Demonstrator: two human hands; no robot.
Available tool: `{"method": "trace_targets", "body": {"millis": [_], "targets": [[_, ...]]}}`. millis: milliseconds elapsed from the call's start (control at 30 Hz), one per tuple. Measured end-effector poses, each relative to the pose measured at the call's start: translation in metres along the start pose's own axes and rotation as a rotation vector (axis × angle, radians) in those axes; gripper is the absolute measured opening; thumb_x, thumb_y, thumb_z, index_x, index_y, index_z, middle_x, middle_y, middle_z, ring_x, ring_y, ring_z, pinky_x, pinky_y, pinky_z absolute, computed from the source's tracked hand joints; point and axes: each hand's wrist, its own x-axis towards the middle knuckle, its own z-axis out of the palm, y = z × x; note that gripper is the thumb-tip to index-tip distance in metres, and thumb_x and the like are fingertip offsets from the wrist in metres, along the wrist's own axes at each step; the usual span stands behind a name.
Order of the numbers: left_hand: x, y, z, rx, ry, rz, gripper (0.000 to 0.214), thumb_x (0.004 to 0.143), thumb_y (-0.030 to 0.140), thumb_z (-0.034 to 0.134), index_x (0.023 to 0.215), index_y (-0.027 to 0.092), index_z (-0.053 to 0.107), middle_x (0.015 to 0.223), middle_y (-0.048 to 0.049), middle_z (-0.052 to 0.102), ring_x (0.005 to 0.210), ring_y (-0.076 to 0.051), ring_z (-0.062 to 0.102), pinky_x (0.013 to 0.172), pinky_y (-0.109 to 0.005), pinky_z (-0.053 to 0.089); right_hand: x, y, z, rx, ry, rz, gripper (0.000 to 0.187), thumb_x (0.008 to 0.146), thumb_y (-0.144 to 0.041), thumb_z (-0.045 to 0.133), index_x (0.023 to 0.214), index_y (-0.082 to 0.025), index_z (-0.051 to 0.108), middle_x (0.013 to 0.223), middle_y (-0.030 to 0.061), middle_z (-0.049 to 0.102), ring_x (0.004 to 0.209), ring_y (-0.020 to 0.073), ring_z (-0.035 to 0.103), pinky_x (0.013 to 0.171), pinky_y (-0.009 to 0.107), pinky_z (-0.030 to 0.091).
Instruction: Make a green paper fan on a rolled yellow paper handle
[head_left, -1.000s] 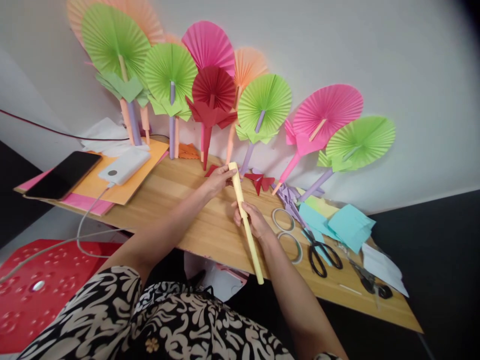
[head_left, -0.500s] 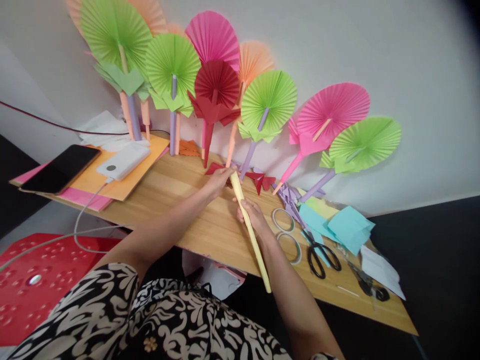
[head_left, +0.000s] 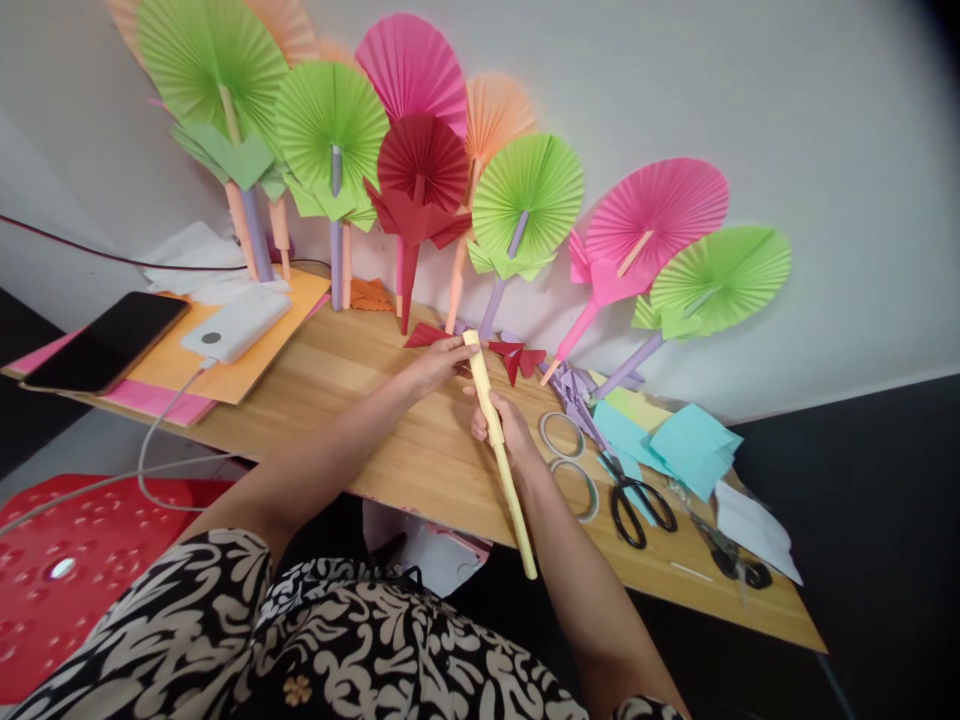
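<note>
Head view: your left hand (head_left: 435, 362) and right hand (head_left: 504, 428) grip the yellow paper roll (head_left: 496, 445); keep rolling tight, even.

Pale yellow paper tube (head_left: 501, 455), lime, pink and red paper fans (head_left: 526, 192), black-handled scissors (head_left: 634, 498) (turquoise paper (head_left: 694, 445) beside), light wooden table (head_left: 360, 390)
</note>
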Motion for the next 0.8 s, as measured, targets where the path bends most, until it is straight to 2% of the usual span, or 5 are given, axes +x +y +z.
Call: {"method": "trace_targets", "body": {"millis": [167, 300, 500, 633, 800], "targets": [[-0.002, -0.002, 0.004, 0.008, -0.027, -0.013, 0.044, 0.065, 0.039, 0.088, 0.088, 0.01, 0.067, 0.067, -0.0011, 0.066, 0.057, -0.01, 0.06, 0.058, -0.023, 0.043, -0.001, -0.001, 0.003, -0.021, -0.004, -0.023, 0.058, 0.084, -0.06, 0.059, 0.122, -0.016, 0.063, 0.05, -0.007, 0.052, 0.042, 0.0107, 0.046, 0.043, 0.023, 0.033], [-0.004, -0.008, 0.007, -0.005, -0.057, -0.025, 0.044, 0.061, 0.04, 0.091, 0.079, 0.01, 0.064, 0.064, -0.0005, 0.063, 0.052, -0.009, 0.055, 0.054, -0.022, 0.039, -0.002, 0.0, 0.002, -0.038, -0.006, -0.035, 0.051, 0.085, -0.059, 0.058, 0.113, -0.017, 0.066, 0.05, -0.0067, 0.051, 0.043, 0.0105, 0.045, 0.045, 0.024, 0.034], [0.008, -0.003, -0.006, -0.102, 0.138, 0.086, 0.038, 0.068, 0.04, 0.086, 0.084, 0.015, 0.064, 0.067, 0.0038, 0.062, 0.059, -0.009, 0.058, 0.06, -0.022, 0.044, -0.008, -0.002, 0.002, -0.115, -0.078, 0.01, 0.046, 0.086, -0.051, 0.059, 0.113, -0.015, 0.069, 0.054, -0.0047, 0.055, 0.048, 0.0104, 0.046, 0.048, 0.023, 0.034], [0.012, 0.008, -0.015, -0.282, 0.281, 0.179, 0.03, 0.076, 0.038, 0.082, 0.081, 0.015, 0.064, 0.069, 0.0019, 0.064, 0.061, -0.009, 0.06, 0.061, -0.022, 0.045, -0.01, -0.005, 0.004, -0.17, -0.136, 0.044, 0.048, 0.082, -0.05, 0.065, 0.116, -0.015, 0.068, 0.057, -0.0043, 0.058, 0.05, 0.01, 0.047, 0.05, 0.023, 0.036], [0.013, 0.017, -0.017, -0.445, 0.31, 0.259, 0.03, 0.086, 0.045, 0.073, 0.088, 0.016, 0.065, 0.062, 0.0022, 0.061, 0.058, -0.01, 0.06, 0.061, -0.021, 0.047, -0.013, -0.013, 0.009, -0.235, -0.183, 0.078, 0.049, 0.079, -0.045, 0.073, 0.117, -0.016, 0.066, 0.064, -0.0035, 0.061, 0.055, 0.0095, 0.052, 0.053, 0.021, 0.04]]}}
